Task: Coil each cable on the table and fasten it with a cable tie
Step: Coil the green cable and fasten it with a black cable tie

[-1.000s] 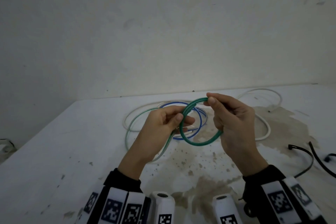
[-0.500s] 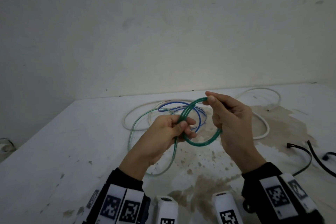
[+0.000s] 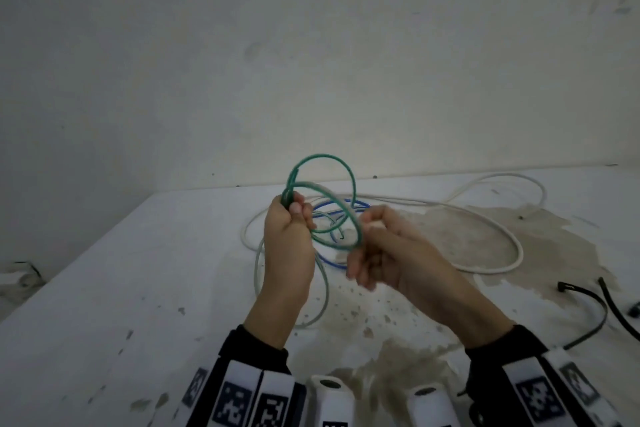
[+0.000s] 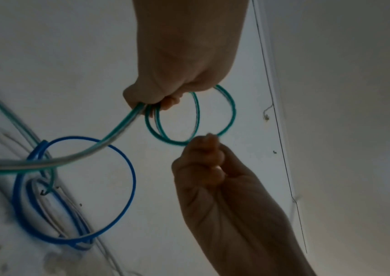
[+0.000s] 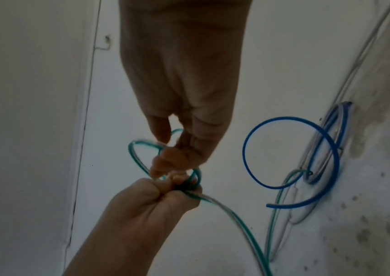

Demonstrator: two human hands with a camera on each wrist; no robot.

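while the stained white table (image 3: 104, 288) spreads out below with its tangle, the action sits above it. largest first: the long white cable (image 3: 485, 229) sprawls in wide loops at the far right of the table, untouched. the blue cable (image 4: 127, 179) lies loosely curled behind the hands, also waiting. black cables (image 3: 602, 308) trail off at the right edge.

now the green cable (image 3: 325, 184), and here is the change: a second ago there was one loop strung between the hands, and now there are two, gathered and lifted higher off the table. the left hand (image 3: 289, 246) has closed into a fist round the gathered turns where they cross, thumb on top, with the loose tail dropping from it down to the table. the right hand (image 3: 384, 253) has slid from the top of the loop to its near side and pinches the strand between its fingertips (image 4: 209, 139), a bit blurred with motion.

my read: coiling of the green cable is under way but far from done, since plenty of slack lies on the table. no cable tie shows up anywhere i can make out, so fastening looks a way off.
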